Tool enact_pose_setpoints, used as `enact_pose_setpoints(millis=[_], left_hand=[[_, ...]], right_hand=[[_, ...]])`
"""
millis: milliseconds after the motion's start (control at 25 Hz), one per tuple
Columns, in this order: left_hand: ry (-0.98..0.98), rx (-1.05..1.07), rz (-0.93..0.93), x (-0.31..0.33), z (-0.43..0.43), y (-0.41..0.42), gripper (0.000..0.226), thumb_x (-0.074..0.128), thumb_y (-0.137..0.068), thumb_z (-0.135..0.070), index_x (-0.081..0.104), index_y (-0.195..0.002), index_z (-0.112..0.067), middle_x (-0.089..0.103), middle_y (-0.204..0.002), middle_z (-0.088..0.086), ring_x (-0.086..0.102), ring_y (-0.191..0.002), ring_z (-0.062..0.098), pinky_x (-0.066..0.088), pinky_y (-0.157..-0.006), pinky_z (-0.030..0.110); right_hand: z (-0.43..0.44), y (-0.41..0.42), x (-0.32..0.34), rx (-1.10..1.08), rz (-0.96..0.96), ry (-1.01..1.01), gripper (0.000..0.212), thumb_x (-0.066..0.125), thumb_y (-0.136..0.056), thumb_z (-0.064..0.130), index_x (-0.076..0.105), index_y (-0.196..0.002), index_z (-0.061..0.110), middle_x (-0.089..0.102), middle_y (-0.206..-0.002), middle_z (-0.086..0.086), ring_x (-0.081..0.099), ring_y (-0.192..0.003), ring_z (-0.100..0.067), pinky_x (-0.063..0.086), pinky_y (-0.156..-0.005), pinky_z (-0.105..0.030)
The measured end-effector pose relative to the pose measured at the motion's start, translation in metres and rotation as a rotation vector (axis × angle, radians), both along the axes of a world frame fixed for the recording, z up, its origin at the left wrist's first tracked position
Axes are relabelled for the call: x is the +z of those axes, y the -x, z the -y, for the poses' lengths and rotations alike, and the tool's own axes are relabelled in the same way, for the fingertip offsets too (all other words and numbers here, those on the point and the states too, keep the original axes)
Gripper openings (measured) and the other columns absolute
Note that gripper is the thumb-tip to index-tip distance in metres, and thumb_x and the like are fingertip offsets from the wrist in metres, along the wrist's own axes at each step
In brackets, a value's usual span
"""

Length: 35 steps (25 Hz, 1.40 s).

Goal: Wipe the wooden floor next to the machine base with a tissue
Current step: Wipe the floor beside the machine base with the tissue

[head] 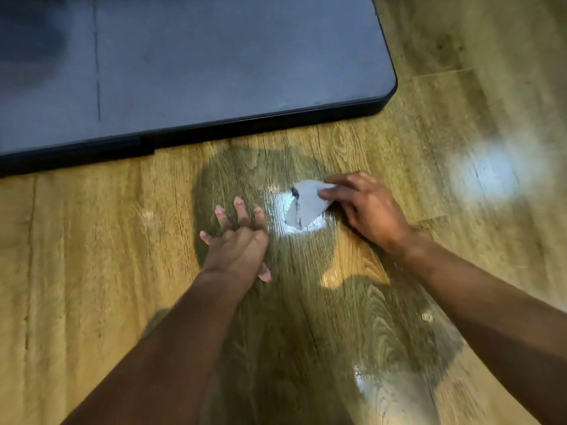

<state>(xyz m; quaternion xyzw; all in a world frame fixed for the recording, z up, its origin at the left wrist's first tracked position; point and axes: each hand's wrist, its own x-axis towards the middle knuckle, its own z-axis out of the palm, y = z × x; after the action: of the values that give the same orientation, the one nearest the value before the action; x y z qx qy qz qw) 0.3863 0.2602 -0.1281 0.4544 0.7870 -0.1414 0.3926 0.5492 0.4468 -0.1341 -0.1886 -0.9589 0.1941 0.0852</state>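
A white tissue (306,204) with dark smudges lies flat on the wooden floor (92,240), a short way in front of the dark grey machine base (214,65). My right hand (368,207) presses on the tissue's right edge, its fingers covering part of it and slightly bent. My left hand (239,240) rests flat on the floor just left of the tissue, fingers spread and straight, not touching it. The frame is blurred by motion.
The machine base fills the upper left, and its black rim (245,124) runs diagonally across the floor with a rounded corner at the right. Bright light reflections (484,173) sit on the glossy planks to the right and bottom centre.
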Motion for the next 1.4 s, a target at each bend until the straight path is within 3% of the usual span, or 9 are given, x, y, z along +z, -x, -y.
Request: enact_pose_setpoints(millis=[160,360,600,680,800,880,1040,1200,1400], left_hand=[[-0.021,0.002,-0.033,0.007,0.0,-0.003,0.13,0.078,-0.064,-0.045,-0.018,-0.146,-0.014,-0.038,-0.141,0.021,-0.022,-0.131,0.055,0.014,-0.102,0.073],[-0.008,-0.002,-0.059,0.017,-0.003,-0.009,0.122,0.077,-0.073,-0.034,-0.018,-0.146,-0.011,-0.035,-0.145,0.022,-0.019,-0.134,0.054,0.013,-0.104,0.072],[0.042,-0.018,-0.083,0.034,-0.005,-0.029,0.115,0.073,-0.08,-0.031,-0.017,-0.147,-0.008,-0.025,-0.15,0.026,-0.01,-0.138,0.05,0.022,-0.11,0.06],[0.061,-0.036,-0.088,0.038,-0.003,-0.04,0.123,0.076,-0.074,-0.039,-0.018,-0.146,-0.006,-0.023,-0.15,0.026,-0.008,-0.138,0.05,0.02,-0.113,0.056],[0.076,-0.064,-0.134,0.042,-0.004,-0.051,0.125,0.079,-0.072,-0.026,-0.02,-0.144,-0.001,-0.021,-0.147,0.032,-0.005,-0.137,0.053,0.022,-0.112,0.055],[0.084,-0.06,-0.118,0.046,-0.005,-0.058,0.121,0.078,-0.073,-0.015,-0.018,-0.145,-0.001,-0.02,-0.148,0.033,-0.004,-0.138,0.053,0.025,-0.11,0.058],[0.069,-0.073,-0.108,0.048,-0.007,-0.061,0.113,0.076,-0.077,-0.018,-0.012,-0.148,-0.003,-0.017,-0.151,0.03,-0.007,-0.14,0.048,0.023,-0.111,0.058],[-0.1,-0.079,-0.098,0.045,-0.014,-0.052,0.101,0.066,-0.085,-0.036,-0.008,-0.15,-0.019,-0.018,-0.155,0.018,-0.014,-0.141,0.039,0.014,-0.114,0.056],[-0.038,-0.002,-0.074,0.047,-0.057,-0.04,0.121,0.078,-0.073,-0.037,-0.014,-0.15,-0.018,-0.024,-0.153,0.018,-0.013,-0.141,0.043,0.018,-0.111,0.061]], right_hand=[[0.018,-0.007,0.0,-0.212,-0.035,0.022,0.024,0.06,-0.086,0.012,0.071,-0.108,0.015,0.065,-0.116,-0.011,0.06,-0.102,-0.028,0.05,-0.091,-0.041],[0.08,-0.107,-0.002,0.127,-0.039,0.072,0.025,0.062,-0.087,0.02,0.071,-0.109,0.016,0.064,-0.117,-0.008,0.06,-0.1,-0.024,0.054,-0.078,-0.039],[0.079,-0.085,0.005,-0.213,-0.086,0.048,0.025,0.067,-0.082,0.0,0.074,-0.103,0.012,0.068,-0.111,-0.011,0.062,-0.095,-0.032,0.051,-0.083,-0.037],[0.126,-0.141,-0.003,-0.162,-0.115,0.067,0.023,0.061,-0.086,0.01,0.072,-0.106,0.015,0.066,-0.112,-0.008,0.06,-0.098,-0.025,0.049,-0.081,-0.034],[0.147,-0.179,-0.002,0.061,-0.086,0.036,0.025,0.057,-0.089,0.014,0.064,-0.112,0.021,0.065,-0.114,-0.006,0.06,-0.1,-0.023,0.048,-0.081,-0.031],[0.114,-0.155,0.005,0.081,-0.052,0.007,0.024,0.059,-0.087,0.012,0.069,-0.107,0.018,0.067,-0.113,-0.009,0.063,-0.098,-0.026,0.051,-0.082,-0.033],[0.079,-0.111,0.007,-0.282,0.0,0.038,0.025,0.066,-0.083,0.007,0.073,-0.105,0.017,0.066,-0.117,-0.008,0.061,-0.101,-0.029,0.05,-0.089,-0.038],[0.1,-0.133,-0.003,-0.085,-0.092,0.057,0.024,0.059,-0.085,0.008,0.071,-0.104,0.017,0.066,-0.114,-0.008,0.062,-0.095,-0.025,0.053,-0.08,-0.034],[0.005,-0.036,0.004,-0.207,-0.003,0.068,0.025,0.062,-0.086,0.012,0.07,-0.109,0.017,0.062,-0.124,-0.008,0.057,-0.112,-0.027,0.043,-0.099,-0.037]])
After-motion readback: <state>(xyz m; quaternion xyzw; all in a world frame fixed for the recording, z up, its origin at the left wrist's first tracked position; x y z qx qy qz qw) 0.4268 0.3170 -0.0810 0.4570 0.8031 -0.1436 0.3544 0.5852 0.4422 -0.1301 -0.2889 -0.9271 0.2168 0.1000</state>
